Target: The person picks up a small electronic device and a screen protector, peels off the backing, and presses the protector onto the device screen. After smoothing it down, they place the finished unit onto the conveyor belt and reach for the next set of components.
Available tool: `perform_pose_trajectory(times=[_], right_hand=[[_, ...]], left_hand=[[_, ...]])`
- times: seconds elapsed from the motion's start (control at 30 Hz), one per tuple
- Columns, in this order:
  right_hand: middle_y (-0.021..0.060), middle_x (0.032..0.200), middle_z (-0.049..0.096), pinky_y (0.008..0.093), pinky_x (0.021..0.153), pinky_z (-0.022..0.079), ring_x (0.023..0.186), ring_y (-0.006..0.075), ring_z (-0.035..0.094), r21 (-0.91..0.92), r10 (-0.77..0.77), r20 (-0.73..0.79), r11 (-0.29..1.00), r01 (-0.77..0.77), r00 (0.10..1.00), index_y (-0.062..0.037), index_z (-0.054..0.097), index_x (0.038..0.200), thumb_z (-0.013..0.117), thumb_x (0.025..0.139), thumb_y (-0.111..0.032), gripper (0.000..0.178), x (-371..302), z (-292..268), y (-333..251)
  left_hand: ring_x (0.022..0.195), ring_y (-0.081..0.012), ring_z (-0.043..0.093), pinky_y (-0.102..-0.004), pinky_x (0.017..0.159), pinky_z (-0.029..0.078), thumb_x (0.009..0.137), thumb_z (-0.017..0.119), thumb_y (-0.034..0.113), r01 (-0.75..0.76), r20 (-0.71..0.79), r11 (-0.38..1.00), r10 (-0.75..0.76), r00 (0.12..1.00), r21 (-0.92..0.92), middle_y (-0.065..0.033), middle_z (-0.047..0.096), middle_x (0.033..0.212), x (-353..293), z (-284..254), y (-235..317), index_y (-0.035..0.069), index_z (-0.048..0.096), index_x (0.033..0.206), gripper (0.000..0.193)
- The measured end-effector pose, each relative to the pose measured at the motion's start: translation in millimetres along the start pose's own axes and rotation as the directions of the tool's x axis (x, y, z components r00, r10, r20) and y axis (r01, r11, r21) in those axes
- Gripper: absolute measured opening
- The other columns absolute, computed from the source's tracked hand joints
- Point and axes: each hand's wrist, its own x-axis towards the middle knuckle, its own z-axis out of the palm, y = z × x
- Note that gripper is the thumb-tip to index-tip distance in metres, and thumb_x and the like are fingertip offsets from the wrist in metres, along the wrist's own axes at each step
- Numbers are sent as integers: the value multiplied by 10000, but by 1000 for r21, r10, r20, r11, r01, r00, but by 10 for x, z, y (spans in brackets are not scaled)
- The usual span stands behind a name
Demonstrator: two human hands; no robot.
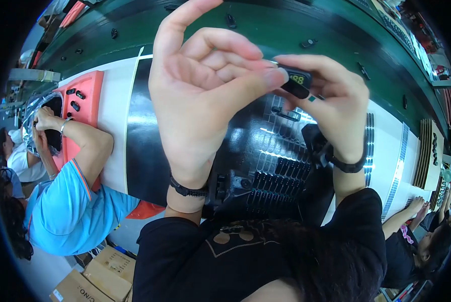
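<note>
A small black display module (302,91) with lit yellow-green digits is held up in front of me. My left hand (200,95) pinches its left end between thumb and fingertip, while the index finger stretches upward. From the other side, the thumb and fingers of my right hand (339,93) grip the module, and a small green patch shows by the thumb. Beneath my hands, another small black module (287,114) lies on the shiny black mat (152,136). Closer to me, a sheet with rows of small dark oblong pieces (276,189) spreads out.
A black fixture (234,185) stands by my left wrist. Beyond my hands runs a green conveyor belt (266,35) carrying scattered black modules. At left, a co-worker in a blue shirt (67,211) works by a red tray (92,95). Brown slats (424,156) are stacked at right.
</note>
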Motion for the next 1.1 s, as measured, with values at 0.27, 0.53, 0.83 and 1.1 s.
perform_pose_trajectory(times=[0.27, 0.53, 0.83, 1.1], right_hand=[[129, 850, 591, 197, 498, 482, 628, 140, 587, -93, -59, -65, 994, 52, 996, 64, 578, 942, 631, 646, 104, 304, -120, -15, -153], [127, 824, 598, 174, 490, 461, 601, 127, 580, -225, -103, -135, 972, 71, 985, 63, 582, 936, 646, 640, 91, 305, -141, 15, -226], [117, 828, 602, 165, 491, 451, 609, 118, 579, -282, -147, -130, 954, 105, 981, 54, 583, 939, 646, 643, 86, 305, -149, 20, -290], [123, 825, 603, 172, 482, 453, 582, 123, 578, -318, -153, -75, 940, 122, 985, 57, 580, 940, 646, 648, 72, 299, -132, 40, -178]], left_hand=[[748, -183, 555, -285, 709, 479, 631, 565, -189, -29, -105, 995, 18, 994, -96, -58, 456, 766, -48, 111, 2, -14, 261, 1230, 694], [703, -194, 569, -320, 683, 488, 634, 571, -184, -88, -144, 993, 76, 987, -77, -49, 442, 743, -100, 174, -3, 8, 287, 1211, 672], [716, -205, 581, -318, 684, 498, 623, 586, -183, -133, -159, 990, 138, 978, 46, -52, 445, 742, -112, 224, 44, 8, 283, 1207, 686], [778, -203, 584, -278, 707, 478, 676, 599, -99, -60, -36, 963, 72, 997, 264, -92, 508, 840, -64, 129, -1, 22, 330, 1201, 602]])
